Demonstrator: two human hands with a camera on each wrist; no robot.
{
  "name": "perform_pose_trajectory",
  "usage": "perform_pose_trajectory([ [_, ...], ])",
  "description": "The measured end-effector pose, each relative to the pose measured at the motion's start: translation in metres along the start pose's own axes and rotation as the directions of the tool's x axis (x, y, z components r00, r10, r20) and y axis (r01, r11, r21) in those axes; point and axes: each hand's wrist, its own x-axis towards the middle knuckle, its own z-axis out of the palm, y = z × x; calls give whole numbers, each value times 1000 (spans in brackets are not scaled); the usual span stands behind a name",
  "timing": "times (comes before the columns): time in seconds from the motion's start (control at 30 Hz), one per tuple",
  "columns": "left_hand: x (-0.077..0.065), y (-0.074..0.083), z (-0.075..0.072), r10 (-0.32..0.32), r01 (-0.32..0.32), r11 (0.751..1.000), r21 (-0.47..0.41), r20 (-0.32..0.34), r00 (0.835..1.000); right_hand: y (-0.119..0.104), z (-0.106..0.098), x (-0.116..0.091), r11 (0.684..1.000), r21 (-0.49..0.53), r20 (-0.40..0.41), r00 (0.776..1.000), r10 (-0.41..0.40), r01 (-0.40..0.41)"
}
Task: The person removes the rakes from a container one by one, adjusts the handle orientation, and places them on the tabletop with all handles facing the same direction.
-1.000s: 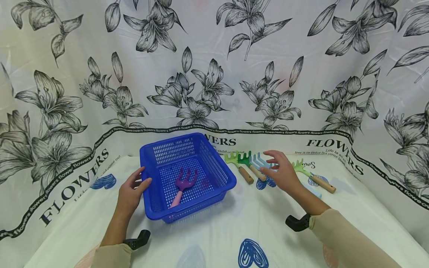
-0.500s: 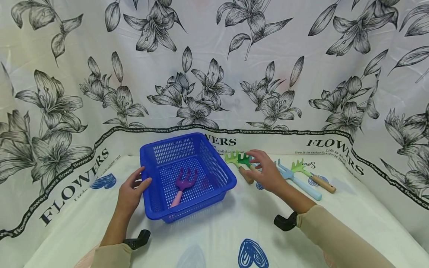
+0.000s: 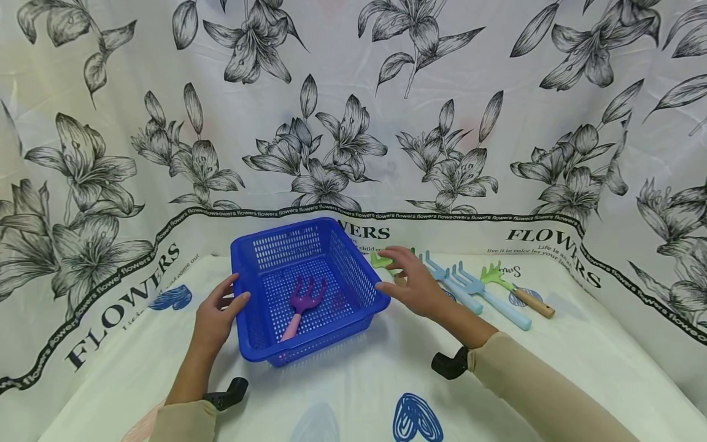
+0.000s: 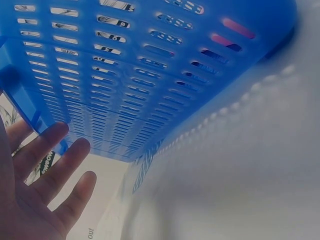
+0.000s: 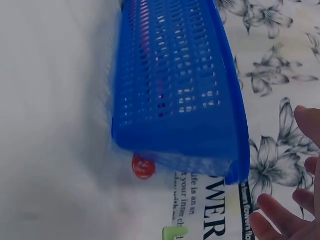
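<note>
A blue plastic basket [image 3: 353, 273] stands left of centre, slightly turned. In it lies a purple hand rake [image 3: 307, 301] with a pink handle. My left hand [image 3: 214, 322] holds the basket's left rim, thumb over the edge, fingers along the outer wall, as the left wrist view shows. My right hand [image 3: 417, 285] hovers close to the right rim, fingers spread and slightly bent, with nothing between them. It partly covers a light green hand rake [image 3: 380, 261] and a dark green one. In the right wrist view its fingertips are apart from the basket.
Right of my right hand lie two light blue hand rakes [image 3: 436, 267] and a light green rake with a wooden handle [image 3: 530, 301]. A flower-printed curtain [image 3: 342, 153] rises behind them. The pale cloth [image 3: 353, 393] beneath bears heart prints.
My right hand has moved left past the blue and green rakes toward the basket's right rim, uncovering both blue rakes. My left hand and the basket have stayed in place.
</note>
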Motion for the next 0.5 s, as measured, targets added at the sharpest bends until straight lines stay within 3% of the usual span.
perform_pose_trajectory([
  [0.5,0,0,0,-2,2,1000,0,1,1000,-23,27,17,1000,1,108,994,-21,21],
])
